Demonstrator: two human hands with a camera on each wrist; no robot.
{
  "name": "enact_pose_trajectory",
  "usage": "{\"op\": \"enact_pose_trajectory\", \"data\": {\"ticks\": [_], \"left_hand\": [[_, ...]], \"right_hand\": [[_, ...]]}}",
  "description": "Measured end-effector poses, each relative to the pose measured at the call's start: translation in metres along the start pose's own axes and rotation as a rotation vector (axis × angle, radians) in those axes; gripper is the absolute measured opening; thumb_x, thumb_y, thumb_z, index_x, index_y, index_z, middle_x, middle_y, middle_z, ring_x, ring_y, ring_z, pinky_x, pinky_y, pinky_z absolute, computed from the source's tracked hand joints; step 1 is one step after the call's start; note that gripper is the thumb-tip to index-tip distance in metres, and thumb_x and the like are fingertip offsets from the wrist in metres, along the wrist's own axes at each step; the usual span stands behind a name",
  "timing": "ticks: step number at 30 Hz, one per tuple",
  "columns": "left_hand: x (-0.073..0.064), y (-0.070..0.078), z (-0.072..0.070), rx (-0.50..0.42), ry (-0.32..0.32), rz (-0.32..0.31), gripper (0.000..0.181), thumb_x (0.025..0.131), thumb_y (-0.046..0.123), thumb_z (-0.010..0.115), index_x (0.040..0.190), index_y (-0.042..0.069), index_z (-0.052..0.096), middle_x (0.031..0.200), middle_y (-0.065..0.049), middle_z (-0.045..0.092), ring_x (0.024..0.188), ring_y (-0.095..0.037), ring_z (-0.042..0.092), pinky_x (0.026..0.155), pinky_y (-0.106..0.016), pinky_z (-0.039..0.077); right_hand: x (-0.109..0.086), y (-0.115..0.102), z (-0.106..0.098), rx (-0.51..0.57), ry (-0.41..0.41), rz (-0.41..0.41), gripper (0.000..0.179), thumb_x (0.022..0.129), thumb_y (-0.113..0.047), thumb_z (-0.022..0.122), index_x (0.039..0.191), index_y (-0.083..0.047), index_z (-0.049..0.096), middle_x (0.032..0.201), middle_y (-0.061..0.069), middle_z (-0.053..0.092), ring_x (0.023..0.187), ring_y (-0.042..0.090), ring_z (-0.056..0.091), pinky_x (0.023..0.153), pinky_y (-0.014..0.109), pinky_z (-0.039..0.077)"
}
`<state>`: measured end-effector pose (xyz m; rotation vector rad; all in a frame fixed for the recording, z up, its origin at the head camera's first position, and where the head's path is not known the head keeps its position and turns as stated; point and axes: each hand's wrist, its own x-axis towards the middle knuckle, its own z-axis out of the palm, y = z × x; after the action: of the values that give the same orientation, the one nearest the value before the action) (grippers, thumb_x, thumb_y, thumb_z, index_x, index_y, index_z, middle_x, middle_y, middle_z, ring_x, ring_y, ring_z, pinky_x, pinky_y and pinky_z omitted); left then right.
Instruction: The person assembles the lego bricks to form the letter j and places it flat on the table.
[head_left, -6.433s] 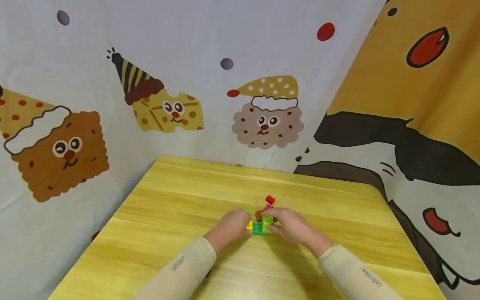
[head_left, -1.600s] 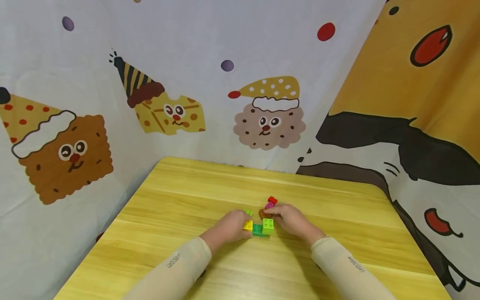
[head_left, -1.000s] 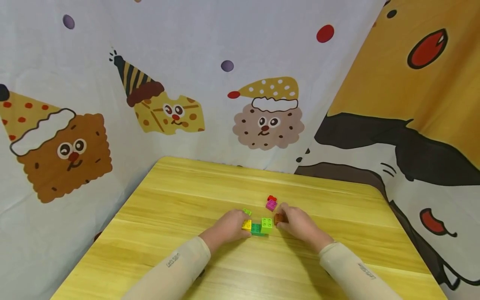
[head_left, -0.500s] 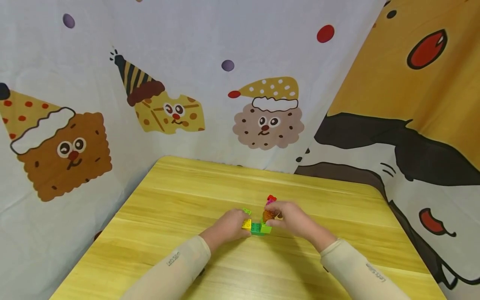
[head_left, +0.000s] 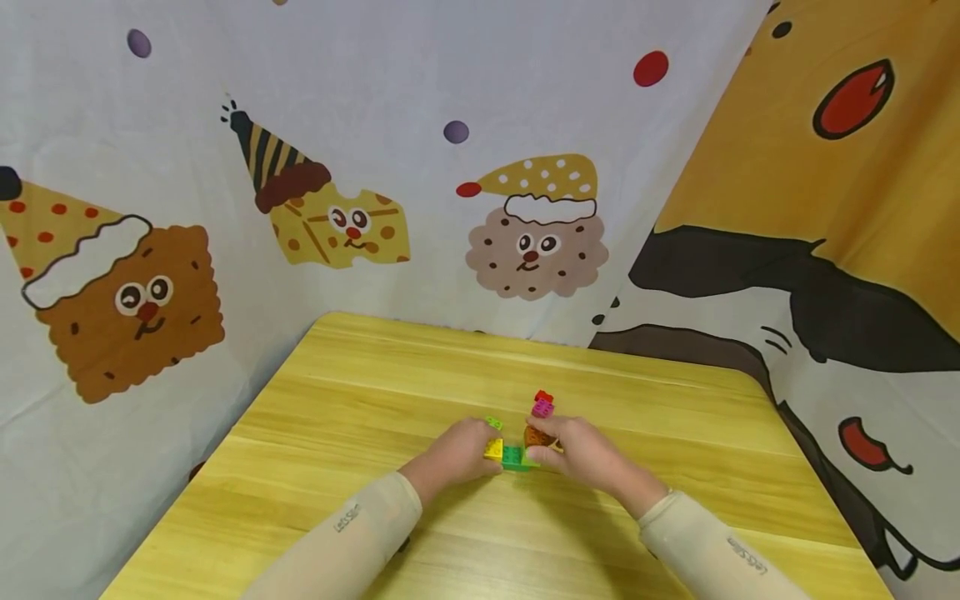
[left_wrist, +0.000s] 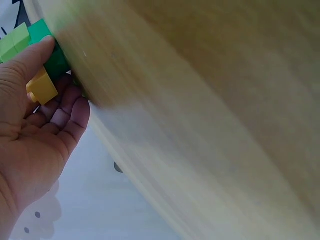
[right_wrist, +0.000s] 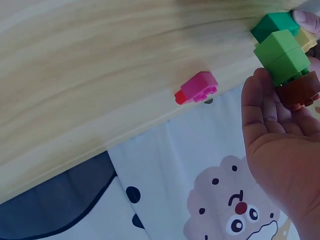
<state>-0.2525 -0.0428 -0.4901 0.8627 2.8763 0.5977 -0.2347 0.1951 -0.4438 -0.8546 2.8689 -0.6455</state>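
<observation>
Head view: only legible text is on the sleeves, both cream; left sleeve point(head_left: 341, 533) and right sleeve point(head_left: 712, 542) each carry small lettering that reads like "Let's Slim". Left hand point(head_left: 462, 450) grips one end of the build: thumb on the dark green brick point(head_left: 512, 456), fingers curled behind the yellow brick point(head_left: 493, 449). Right hand point(head_left: 588, 454) has the brown brick point(head_left: 536, 437) between thumb and fingers, at the top of the light green stack point(right_wrist: 282, 52). Stack is two blocks high per the seam in the right wrist view, standing on the other end of the dark green brick. Studs show at the brown/light green joint; can't tell if fully seated. Loose parts: pink brick point(head_left: 542, 408) with red brick point(head_left: 543, 396) touching its far end, beyond the right hand; lime piece point(head_left: 493, 422) just behind the left fingertips. Surface is a yellowish wood-grain table point(head_left: 420, 375), rounded far corners, glare on the near side. Room: white printed fabric point(head_left: 390, 67) behind and to the left, with a square biscuit point(head_left: 135, 308), cheese wedge point(head_left: 341, 225) and round cookie point(head_left: 536, 250), all in party hats; right side goes to orange with a large black-and-white figure point(head_left: 795, 308).
</observation>
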Motion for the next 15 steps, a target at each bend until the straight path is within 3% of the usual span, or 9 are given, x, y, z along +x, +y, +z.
{"op": "enact_pose_trajectory", "data": {"ticks": [4, 7, 12, 15], "left_hand": [[-0.0002, -0.0005, 0.0011, -0.005, 0.002, -0.004, 0.042, 0.088, 0.03, 0.089, 0.121, 0.006, 0.078, 0.113, -0.006, 0.08, 0.095, -0.013, 0.069, 0.084, -0.027, 0.058], [-0.0002, -0.0008, 0.0021, -0.003, -0.006, -0.011, 0.044, 0.09, 0.031, 0.088, 0.124, 0.006, 0.077, 0.118, -0.006, 0.08, 0.101, -0.015, 0.07, 0.088, -0.029, 0.059], [0.0007, -0.0003, 0.0012, 0.001, -0.008, -0.003, 0.044, 0.089, 0.031, 0.088, 0.123, 0.006, 0.078, 0.117, -0.007, 0.08, 0.101, -0.016, 0.071, 0.089, -0.03, 0.059], [0.0016, -0.0009, 0.0012, -0.001, -0.006, -0.001, 0.041, 0.089, 0.031, 0.089, 0.121, 0.007, 0.078, 0.113, -0.005, 0.08, 0.096, -0.013, 0.068, 0.085, -0.027, 0.057]], "right_hand": [[-0.0008, 0.0015, 0.0032, 0.059, 0.038, 0.006, 0.051, 0.111, -0.038, 0.057, 0.147, -0.002, 0.063, 0.137, 0.015, 0.074, 0.086, 0.01, 0.061, 0.081, 0.031, 0.054], [-0.001, 0.0035, 0.0056, 0.133, 0.043, 0.046, 0.049, 0.112, -0.038, 0.055, 0.147, -0.004, 0.064, 0.14, 0.015, 0.072, 0.084, 0.009, 0.06, 0.079, 0.028, 0.052], [-0.001, 0.0053, 0.0065, 0.343, 0.011, 0.176, 0.047, 0.109, -0.04, 0.062, 0.146, -0.012, 0.066, 0.145, 0.015, 0.068, 0.114, 0.017, 0.07, 0.087, 0.03, 0.061], [-0.0001, 0.0056, 0.0032, 0.531, -0.051, 0.249, 0.051, 0.108, -0.041, 0.064, 0.149, -0.011, 0.063, 0.148, 0.019, 0.065, 0.117, 0.029, 0.071, 0.09, 0.041, 0.065]]}}
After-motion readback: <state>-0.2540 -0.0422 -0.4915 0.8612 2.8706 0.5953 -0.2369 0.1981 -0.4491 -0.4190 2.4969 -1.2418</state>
